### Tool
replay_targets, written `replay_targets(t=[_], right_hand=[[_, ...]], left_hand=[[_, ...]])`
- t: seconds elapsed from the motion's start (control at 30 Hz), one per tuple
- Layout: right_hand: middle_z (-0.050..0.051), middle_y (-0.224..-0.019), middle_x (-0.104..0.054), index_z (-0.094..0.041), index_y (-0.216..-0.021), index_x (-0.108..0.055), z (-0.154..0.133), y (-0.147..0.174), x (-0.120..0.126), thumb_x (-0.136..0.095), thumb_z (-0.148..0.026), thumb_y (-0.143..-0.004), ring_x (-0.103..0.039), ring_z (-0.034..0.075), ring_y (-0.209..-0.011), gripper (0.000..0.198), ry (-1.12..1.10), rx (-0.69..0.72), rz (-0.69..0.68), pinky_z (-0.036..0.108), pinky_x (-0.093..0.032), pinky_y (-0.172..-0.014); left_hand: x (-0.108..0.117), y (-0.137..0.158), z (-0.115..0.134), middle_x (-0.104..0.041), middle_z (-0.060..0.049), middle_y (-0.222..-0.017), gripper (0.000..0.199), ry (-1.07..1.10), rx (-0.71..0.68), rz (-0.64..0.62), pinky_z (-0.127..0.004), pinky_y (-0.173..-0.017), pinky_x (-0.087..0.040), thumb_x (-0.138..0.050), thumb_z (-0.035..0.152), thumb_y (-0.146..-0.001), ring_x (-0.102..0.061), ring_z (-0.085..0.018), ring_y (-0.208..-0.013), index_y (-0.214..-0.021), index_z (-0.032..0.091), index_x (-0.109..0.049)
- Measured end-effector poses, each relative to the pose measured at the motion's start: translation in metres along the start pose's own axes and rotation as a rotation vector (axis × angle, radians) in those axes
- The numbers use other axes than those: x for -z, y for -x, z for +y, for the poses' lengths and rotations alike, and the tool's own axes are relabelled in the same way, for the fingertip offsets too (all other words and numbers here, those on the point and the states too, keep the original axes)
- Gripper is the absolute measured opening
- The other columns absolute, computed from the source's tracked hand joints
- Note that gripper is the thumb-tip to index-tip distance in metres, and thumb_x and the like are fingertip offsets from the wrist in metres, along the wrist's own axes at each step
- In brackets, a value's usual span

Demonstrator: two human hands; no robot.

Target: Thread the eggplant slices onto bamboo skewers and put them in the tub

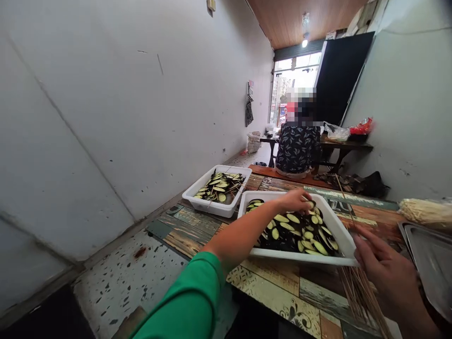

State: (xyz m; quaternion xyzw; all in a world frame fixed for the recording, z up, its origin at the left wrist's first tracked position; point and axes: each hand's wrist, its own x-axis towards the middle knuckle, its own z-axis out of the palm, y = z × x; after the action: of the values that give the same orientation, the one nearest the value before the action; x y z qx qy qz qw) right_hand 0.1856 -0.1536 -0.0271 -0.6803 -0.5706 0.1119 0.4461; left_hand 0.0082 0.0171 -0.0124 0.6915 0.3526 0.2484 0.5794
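Note:
My left hand (297,202) reaches over the far side of a white plastic tub (344,230). Its fingers are closed on an eggplant slice (311,205). Many more eggplant slices (287,226), pale with dark skin, lie in the tub in what looks like dark liquid. At the tub's right corner, my right hand (383,261) grips a thin wooden skewer (343,192) that points up and away. Below that hand, a bundle of loose skewers (360,294) lies on the table.
Another white tub (212,206) with skewered eggplant slices stands at the left. Metal trays (429,259) and a bagged pale bundle (423,208) are on the right of the patterned table (278,280). A person (298,146) sits beyond, back turned, at a dark table.

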Motion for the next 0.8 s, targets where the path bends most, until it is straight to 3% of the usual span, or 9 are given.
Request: replay_targets(t=[0.07, 0.17, 0.37, 0.53, 0.8], right_hand=[[0.006, -0.063, -0.069, -0.010, -0.130, -0.056, 0.003, 0.001, -0.001, -0.051, -0.048, -0.080, -0.061, 0.018, -0.051, 0.063, -0.054, -0.042, -0.059, 0.025, -0.048, -0.047], [0.008, -0.077, -0.072, -0.011, -0.119, -0.066, 0.006, 0.002, 0.000, -0.054, -0.045, -0.078, -0.059, 0.015, -0.053, 0.054, -0.039, 0.008, -0.034, 0.024, -0.046, -0.048], [0.007, -0.078, -0.073, -0.015, -0.105, -0.073, 0.005, 0.003, 0.003, -0.048, -0.045, -0.082, -0.060, 0.015, -0.056, 0.045, 0.014, 0.152, -0.146, 0.023, -0.044, -0.047], [-0.001, -0.047, -0.057, -0.013, -0.110, -0.071, 0.007, 0.006, 0.002, -0.044, -0.043, -0.084, -0.041, 0.010, -0.037, 0.048, 0.144, 0.208, -0.170, 0.022, -0.033, -0.038], [0.001, -0.057, -0.067, -0.018, -0.109, -0.072, 0.015, 0.006, -0.004, -0.045, -0.043, -0.085, -0.048, 0.011, -0.040, 0.044, 0.211, 0.250, -0.182, 0.022, -0.037, -0.042]], left_hand=[[0.003, 0.000, 0.000, -0.063, -0.001, -0.063, 0.018, 0.164, 0.019, 0.129, -0.022, -0.060, -0.046, -0.063, 0.008, -0.075, -0.057, -0.008, -0.054, -0.092, 0.011, -0.059], [0.007, -0.001, 0.001, -0.063, -0.002, -0.064, 0.014, 0.392, 0.065, 0.164, -0.021, -0.059, -0.047, -0.072, 0.008, -0.069, -0.059, -0.008, -0.054, -0.077, 0.010, -0.060], [0.009, -0.004, 0.004, -0.066, -0.006, -0.069, 0.008, 0.666, 0.134, 0.282, -0.022, -0.060, -0.052, -0.066, 0.004, -0.074, -0.064, -0.012, -0.062, -0.079, 0.009, -0.062], [0.011, -0.004, 0.007, -0.068, -0.009, -0.075, 0.005, 0.833, 0.169, 0.401, -0.031, -0.070, -0.056, -0.063, 0.004, -0.077, -0.068, -0.017, -0.071, -0.080, 0.008, -0.061], [0.005, -0.003, 0.011, -0.070, -0.013, -0.081, 0.008, 0.870, 0.171, 0.369, -0.032, -0.077, -0.056, -0.057, 0.002, -0.080, -0.069, -0.019, -0.079, -0.085, 0.006, -0.063]])
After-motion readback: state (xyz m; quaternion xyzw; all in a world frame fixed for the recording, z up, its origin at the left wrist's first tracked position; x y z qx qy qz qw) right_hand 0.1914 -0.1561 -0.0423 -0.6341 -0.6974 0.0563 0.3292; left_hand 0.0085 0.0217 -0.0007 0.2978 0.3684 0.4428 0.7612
